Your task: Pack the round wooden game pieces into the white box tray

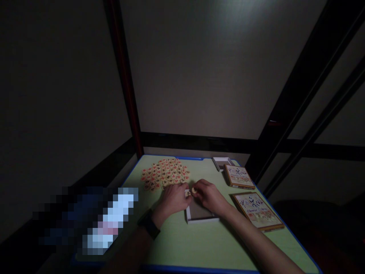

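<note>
My right hand (pixel 209 195) pinches a round, pale Chinese chess piece (pixel 194 190) above the far edge of a shallow open box (pixel 199 210) with a grey-brown inside and white rim. My left hand (pixel 174 199), with a dark band on its wrist, has its fingers closed at another Chinese chess piece (pixel 187 193) by the box's far left corner. Whether that piece also rests on the box cannot be made out. Beyond my left hand lies a spread of Chinese chess pieces (pixel 165 173) with red and dark characters. My hands cover part of the box's far side.
Two printed Chinese chess boxes or lids, one farther (pixel 238 176) and one nearer (pixel 256 210), lie along the right side. Another shallow white-rimmed box (pixel 223 163) sits at the far right. The green table (pixel 182 245) has a blue edge. A blurred-out bright patch (pixel 118 213) is at left.
</note>
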A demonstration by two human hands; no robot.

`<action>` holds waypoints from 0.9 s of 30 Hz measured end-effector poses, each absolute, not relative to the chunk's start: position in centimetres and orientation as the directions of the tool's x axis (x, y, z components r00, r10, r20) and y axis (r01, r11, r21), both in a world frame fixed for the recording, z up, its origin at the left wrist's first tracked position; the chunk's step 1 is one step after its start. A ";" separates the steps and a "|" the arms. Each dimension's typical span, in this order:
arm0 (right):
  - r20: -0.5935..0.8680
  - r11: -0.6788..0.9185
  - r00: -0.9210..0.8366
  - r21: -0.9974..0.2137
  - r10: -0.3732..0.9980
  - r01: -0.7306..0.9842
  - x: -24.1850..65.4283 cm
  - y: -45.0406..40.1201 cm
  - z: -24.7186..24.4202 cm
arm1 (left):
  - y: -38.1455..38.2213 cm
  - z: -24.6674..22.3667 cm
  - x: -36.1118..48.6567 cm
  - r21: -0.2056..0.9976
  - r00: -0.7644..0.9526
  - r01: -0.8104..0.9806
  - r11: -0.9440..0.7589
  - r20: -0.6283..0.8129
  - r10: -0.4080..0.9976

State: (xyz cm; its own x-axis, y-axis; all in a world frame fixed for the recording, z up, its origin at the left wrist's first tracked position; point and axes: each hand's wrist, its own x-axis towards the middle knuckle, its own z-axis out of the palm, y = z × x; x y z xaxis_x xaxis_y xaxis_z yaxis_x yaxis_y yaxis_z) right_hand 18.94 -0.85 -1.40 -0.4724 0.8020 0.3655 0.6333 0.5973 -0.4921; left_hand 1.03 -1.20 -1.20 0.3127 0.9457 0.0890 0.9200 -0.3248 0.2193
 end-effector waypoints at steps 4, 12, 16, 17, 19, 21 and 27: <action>0.357 0.591 -0.471 -0.489 0.807 0.641 19.0 -0.8 -1.4 | -1.1 -1.4 0.9 0.219 0.344 0.907 -0.360 0.109 0.933; 0.309 0.552 -0.458 -0.426 0.833 0.717 18.7 -0.9 -1.3 | -1.0 -0.3 0.3 0.333 0.366 0.873 -0.358 0.040 0.930; 0.264 0.553 -0.486 -0.380 0.833 0.742 18.1 -0.7 -1.7 | -0.6 -0.5 0.4 0.373 0.335 0.871 -0.319 0.021 0.942; 0.255 0.557 -0.495 -0.384 0.831 0.737 17.9 -0.6 -1.8 | -0.5 -0.5 0.4 0.374 0.332 0.873 -0.314 0.016 0.943; 0.241 0.560 -0.506 -0.404 0.828 0.724 17.7 -0.6 -2.1 | -0.5 -0.6 0.5 0.369 0.329 0.876 -0.310 0.012 0.944; 0.232 0.552 -0.503 -0.425 0.833 0.718 17.6 -0.7 -2.2 | -0.5 -0.7 0.5 0.361 0.330 0.879 -0.313 0.016 0.944; 0.204 0.505 -0.464 -0.434 0.862 0.746 17.3 -0.9 -2.0 | -0.6 -0.6 0.6 0.360 0.341 0.873 -0.328 0.028 0.940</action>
